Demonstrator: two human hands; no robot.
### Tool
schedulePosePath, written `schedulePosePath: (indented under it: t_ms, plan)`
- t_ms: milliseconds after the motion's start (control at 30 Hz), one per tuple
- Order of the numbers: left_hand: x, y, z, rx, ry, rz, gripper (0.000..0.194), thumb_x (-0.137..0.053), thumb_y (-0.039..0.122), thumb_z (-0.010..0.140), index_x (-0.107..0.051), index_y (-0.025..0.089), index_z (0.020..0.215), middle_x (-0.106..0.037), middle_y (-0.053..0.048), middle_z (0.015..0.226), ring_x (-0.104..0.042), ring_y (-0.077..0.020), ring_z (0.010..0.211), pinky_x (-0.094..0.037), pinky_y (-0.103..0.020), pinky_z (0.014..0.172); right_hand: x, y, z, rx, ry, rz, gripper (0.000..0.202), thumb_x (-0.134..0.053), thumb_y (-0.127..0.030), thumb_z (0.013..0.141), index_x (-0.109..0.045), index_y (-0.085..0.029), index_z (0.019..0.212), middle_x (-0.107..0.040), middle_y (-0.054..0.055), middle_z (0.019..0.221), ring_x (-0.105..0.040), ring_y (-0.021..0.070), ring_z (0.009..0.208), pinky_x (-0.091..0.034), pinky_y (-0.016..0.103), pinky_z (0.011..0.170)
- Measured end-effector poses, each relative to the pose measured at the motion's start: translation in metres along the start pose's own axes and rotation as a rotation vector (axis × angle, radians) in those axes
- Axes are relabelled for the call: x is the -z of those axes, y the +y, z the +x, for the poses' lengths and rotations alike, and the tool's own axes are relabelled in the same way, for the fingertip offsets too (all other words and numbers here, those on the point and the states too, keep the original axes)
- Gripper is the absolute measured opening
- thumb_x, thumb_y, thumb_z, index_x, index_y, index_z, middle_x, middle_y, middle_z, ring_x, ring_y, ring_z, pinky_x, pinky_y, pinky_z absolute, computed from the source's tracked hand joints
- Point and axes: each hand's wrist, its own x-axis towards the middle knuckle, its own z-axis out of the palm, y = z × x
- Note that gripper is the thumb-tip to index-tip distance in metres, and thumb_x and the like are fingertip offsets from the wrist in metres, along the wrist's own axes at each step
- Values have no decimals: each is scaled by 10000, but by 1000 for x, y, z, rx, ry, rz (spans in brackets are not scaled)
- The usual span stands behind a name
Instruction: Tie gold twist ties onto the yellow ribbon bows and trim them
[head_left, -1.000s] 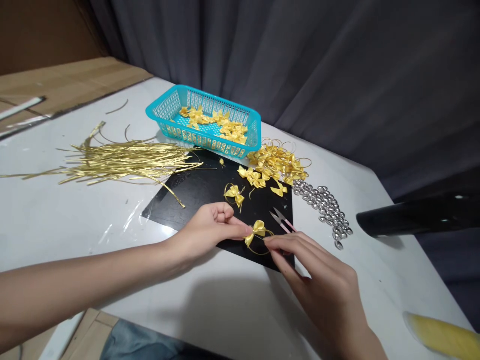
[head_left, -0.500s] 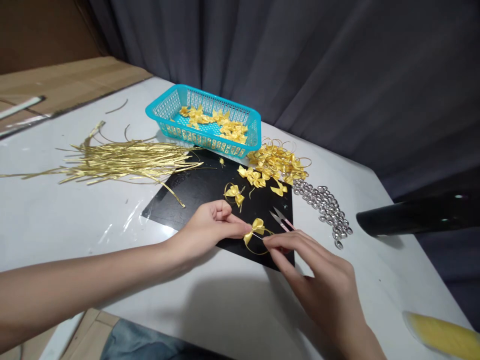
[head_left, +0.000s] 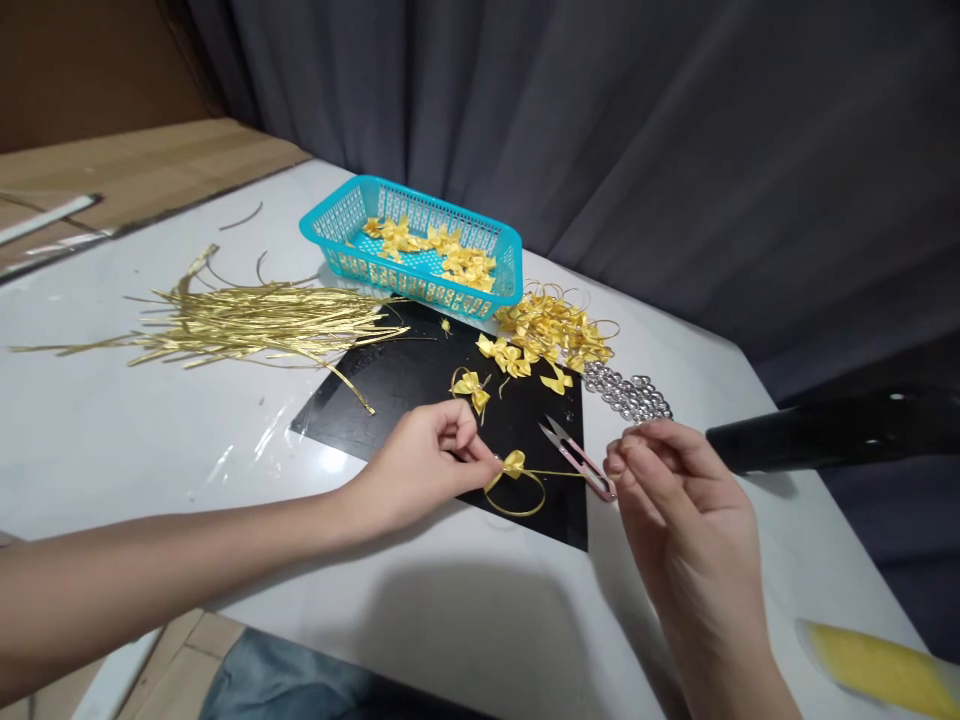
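My left hand (head_left: 442, 450) pinches a yellow ribbon bow (head_left: 514, 463) between thumb and fingertips, above a black mat (head_left: 420, 400). A loop of gold cord (head_left: 536, 511) hangs below the bow. One straight end of the cord runs right to my right hand (head_left: 675, 490), whose closed thumb and fingers grip it. Pink-handled thread snips (head_left: 577, 460) lie on the mat just left of my right fingertips. Another bow with a cord loop (head_left: 470, 388) rests farther back on the mat.
A blue plastic basket (head_left: 420, 275) holding yellow bows stands at the back. Gold cords (head_left: 262, 320) lie in a bundle at left. Looped bows (head_left: 555, 325) are heaped right of the basket, beside silver beads (head_left: 630, 390). A black cylindrical object (head_left: 787, 440) juts in from the right.
My right hand has moved right and up, away from the bow, drawing the cord end out straight. My left hand still holds the bow in about the same place.
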Motion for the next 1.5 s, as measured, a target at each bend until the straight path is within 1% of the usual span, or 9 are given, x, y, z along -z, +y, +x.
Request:
schedulePosePath:
  t_ms: [100, 200, 333, 500, 667, 867, 1000, 1233, 1500]
  plan:
    - [-1, -1, -1, -21, -6, 72, 345, -635, 103, 695, -309, 195, 631, -686, -1, 719, -636, -128, 687, -401, -190, 581, -2, -4, 0, 61, -42, -7, 111, -779, -272, 749, -690, -267, 815, -658, -12, 725, -663, 118, 642, -560, 201, 594]
    - [-1, -1, 0, -40, 5, 95, 334, -629, 109, 695, -313, 194, 629, -677, 4, 709, -610, -112, 647, -383, -186, 568, -3, -4, -4, 82, -154, -23, 72, -737, -238, 790, -674, -264, 815, -664, -15, 721, -680, 125, 628, -574, 206, 586]
    - [-1, -1, 1, -56, 18, 76, 341, -648, 124, 704, -325, 190, 619, -662, 11, 694, -593, -98, 626, -387, -185, 576, -7, 2, -14, 120, -290, -256, 120, -694, -166, 818, -663, -255, 892, -693, -7, 777, -692, 140, 666, -576, 223, 614]
    - [0, 3, 2, 16, -15, -88, 393, -684, 153, 728, -310, 187, 613, -696, -5, 727, -632, -108, 674, -424, -194, 623, -15, 9, -18, 253, -293, -551, 59, -675, -167, 819, -675, -221, 844, -700, 13, 786, -657, 159, 719, -540, 258, 656]
    - [0, 5, 2, 38, -37, -161, 400, -699, 143, 734, -321, 179, 610, -690, 8, 712, -624, -89, 662, -428, -183, 627, -19, 13, -14, 181, -221, -498, 75, -700, -212, 797, -695, -213, 871, -707, 14, 773, -660, 169, 731, -541, 285, 690]
    - [-2, 4, -1, -9, -64, -155, 369, -711, 151, 731, -354, 181, 640, -668, 18, 695, -608, -83, 637, -433, -177, 596, -17, 13, -10, 83, -256, -503, 98, -713, -264, 794, -725, -201, 868, -713, 34, 766, -655, 176, 712, -546, 290, 662]
    - [-1, 4, 1, 15, -51, -183, 353, -730, 152, 703, -380, 180, 666, -663, 19, 700, -603, -76, 614, -447, -179, 599, -14, 10, -9, 141, -248, -474, 58, -711, -258, 802, -705, -212, 839, -720, 30, 795, -665, 179, 729, -551, 279, 654]
    - [1, 1, 4, 111, -74, -232, 344, -757, 152, 671, -416, 176, 714, -685, 11, 706, -635, -88, 604, -468, -179, 584, -13, 7, -9, 432, -469, -680, 92, -664, -130, 832, -692, -213, 861, -719, 17, 796, -657, 167, 729, -519, 287, 679]
    - [1, -1, 4, 156, -120, -261, 338, -753, 126, 681, -419, 170, 708, -689, 9, 702, -636, -77, 606, -464, -164, 590, -11, 6, -8, 449, -531, -739, 70, -595, -158, 882, -635, -210, 856, -688, 31, 784, -654, 169, 709, -519, 264, 636]
